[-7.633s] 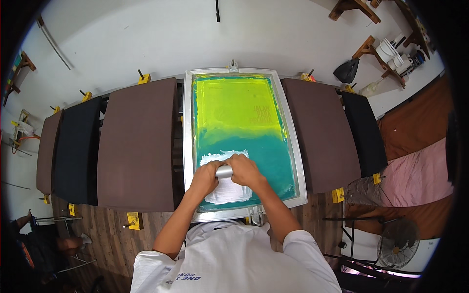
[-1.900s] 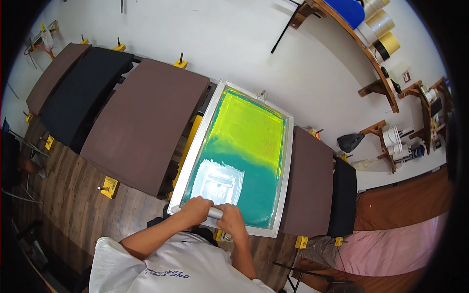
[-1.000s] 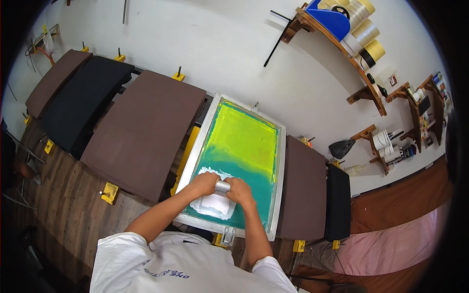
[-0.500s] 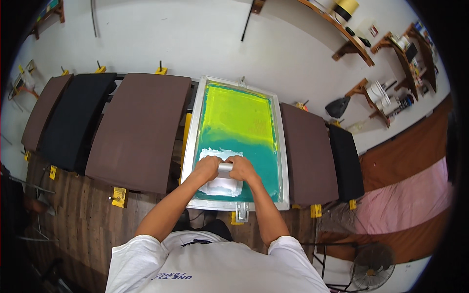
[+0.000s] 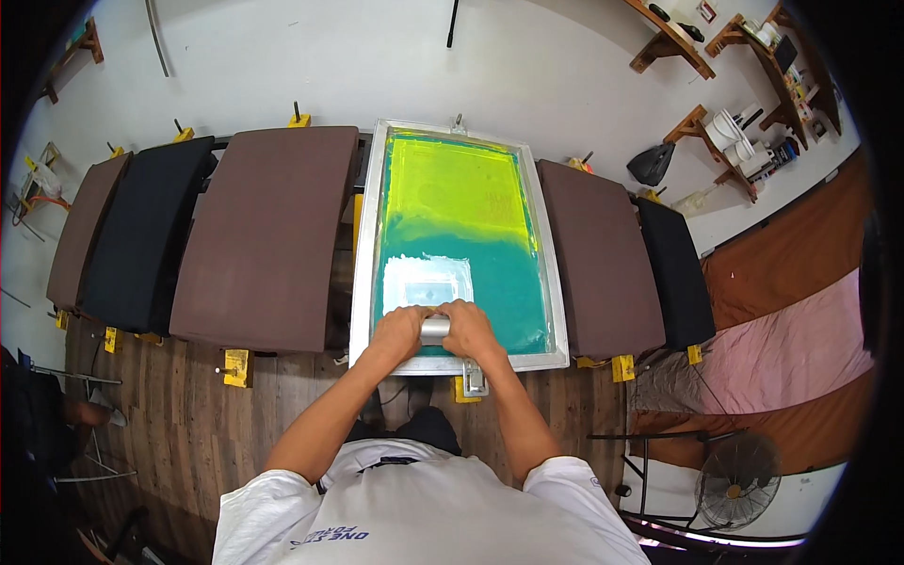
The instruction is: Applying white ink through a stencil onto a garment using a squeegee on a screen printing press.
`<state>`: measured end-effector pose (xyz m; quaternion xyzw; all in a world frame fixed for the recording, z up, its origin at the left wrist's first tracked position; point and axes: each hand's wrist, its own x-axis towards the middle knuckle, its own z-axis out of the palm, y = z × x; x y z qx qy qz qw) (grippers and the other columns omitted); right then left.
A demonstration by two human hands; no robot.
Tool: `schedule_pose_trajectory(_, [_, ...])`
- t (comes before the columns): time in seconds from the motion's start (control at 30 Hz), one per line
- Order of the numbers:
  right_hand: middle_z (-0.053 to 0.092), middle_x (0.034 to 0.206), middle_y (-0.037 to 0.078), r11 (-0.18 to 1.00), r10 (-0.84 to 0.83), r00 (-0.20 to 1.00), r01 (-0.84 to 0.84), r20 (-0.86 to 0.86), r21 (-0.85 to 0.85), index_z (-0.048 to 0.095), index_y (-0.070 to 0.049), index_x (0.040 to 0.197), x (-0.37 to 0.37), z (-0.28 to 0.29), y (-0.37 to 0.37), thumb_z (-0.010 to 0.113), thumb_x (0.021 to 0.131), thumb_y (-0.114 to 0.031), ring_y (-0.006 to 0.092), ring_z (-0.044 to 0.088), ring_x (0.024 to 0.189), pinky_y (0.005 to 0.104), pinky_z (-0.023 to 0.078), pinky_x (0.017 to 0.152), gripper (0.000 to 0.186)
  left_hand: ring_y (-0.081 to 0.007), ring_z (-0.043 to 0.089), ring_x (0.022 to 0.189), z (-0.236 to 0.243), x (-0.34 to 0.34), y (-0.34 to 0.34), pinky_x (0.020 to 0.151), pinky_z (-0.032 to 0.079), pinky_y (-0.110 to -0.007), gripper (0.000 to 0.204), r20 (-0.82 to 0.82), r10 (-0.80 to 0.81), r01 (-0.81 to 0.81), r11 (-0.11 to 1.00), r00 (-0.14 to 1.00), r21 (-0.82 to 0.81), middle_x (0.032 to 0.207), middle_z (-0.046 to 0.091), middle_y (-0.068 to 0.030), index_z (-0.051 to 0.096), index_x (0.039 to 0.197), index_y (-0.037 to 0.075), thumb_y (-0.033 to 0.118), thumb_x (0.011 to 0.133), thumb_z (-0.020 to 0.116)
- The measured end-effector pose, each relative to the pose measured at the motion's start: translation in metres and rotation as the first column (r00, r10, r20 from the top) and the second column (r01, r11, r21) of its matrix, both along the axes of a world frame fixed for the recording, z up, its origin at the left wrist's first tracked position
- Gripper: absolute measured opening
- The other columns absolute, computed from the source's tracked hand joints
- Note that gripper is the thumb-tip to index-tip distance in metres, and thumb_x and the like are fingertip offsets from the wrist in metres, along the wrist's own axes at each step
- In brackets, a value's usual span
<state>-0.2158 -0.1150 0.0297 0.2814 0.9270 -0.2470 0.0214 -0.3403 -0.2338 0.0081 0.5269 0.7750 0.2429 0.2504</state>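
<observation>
Both my left hand (image 5: 399,331) and my right hand (image 5: 469,330) are wrapped round the silver handle of a squeegee (image 5: 434,327), one at each end. The squeegee stands over the near part of a screen printing frame (image 5: 556,282), close to its near rim. The frame's mesh is bright yellow-green at the far half and teal at the near half. Just beyond my hands lies a white ink patch (image 5: 428,273) with a paler rectangle inside it. My fingers and the wrists hide the squeegee's blade and the near end of the patch.
Padded boards covered in brown cloth (image 5: 264,235) and black cloth (image 5: 151,235) flank the frame, with yellow clamps (image 5: 236,368) at their ends. A metal hinge clamp (image 5: 475,379) sits at the frame's near edge. A fan (image 5: 738,482) stands lower right; wall shelves (image 5: 673,42) hang upper right.
The squeegee has come nearer to me along the screen, in both hands. More of the white patch shows beyond it, with a pale rectangle in it. The view has shifted slightly.
</observation>
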Motion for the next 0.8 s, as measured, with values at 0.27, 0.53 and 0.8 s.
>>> schedule_pose_trajectory(0.27, [0.067,0.097,0.021,1.000,0.028,0.999,-0.028,0.039,-0.012,0.072,-0.007,0.104,0.019,0.012,-0.021,0.067,0.066,-0.002,0.0404,0.065,0.095,0.0479,0.053,0.085,0.038,-0.0392,0.068,0.092,0.018,0.012,-0.020,0.087,0.054,-0.047,0.056,0.054,-0.071,0.073,0.997,0.996,-0.036,0.102,0.070,-0.0224,0.067,0.121,0.008,-0.006,0.067,0.061])
schedule_pose_trajectory(0.53, [0.069,0.099,0.022,0.998,0.013,0.993,-0.020,0.119,0.062,0.071,-0.005,0.106,-0.007,0.041,0.002,0.067,0.067,0.000,0.0393,0.066,0.094,0.0462,0.053,0.085,0.039,-0.0372,0.067,0.100,0.048,-0.020,0.013,0.090,0.053,-0.046,0.058,0.021,-0.127,0.127,0.992,0.992,0.005,0.107,0.070,-0.0200,0.063,0.128,0.009,0.007,0.070,0.069])
schedule_pose_trajectory(0.8, [0.060,0.118,0.015,0.904,-0.149,0.976,0.070,0.159,0.422,0.064,-0.013,0.121,-0.025,-0.013,-0.021,0.067,0.081,-0.011,0.0339,0.053,0.117,0.0564,0.051,0.084,0.040,-0.0300,0.045,0.137,-0.028,-0.015,0.009,0.116,0.029,-0.052,0.066,-0.249,-0.032,0.079,0.980,0.968,0.183,0.140,0.056,-0.0114,0.054,0.137,0.015,0.001,0.073,0.067])
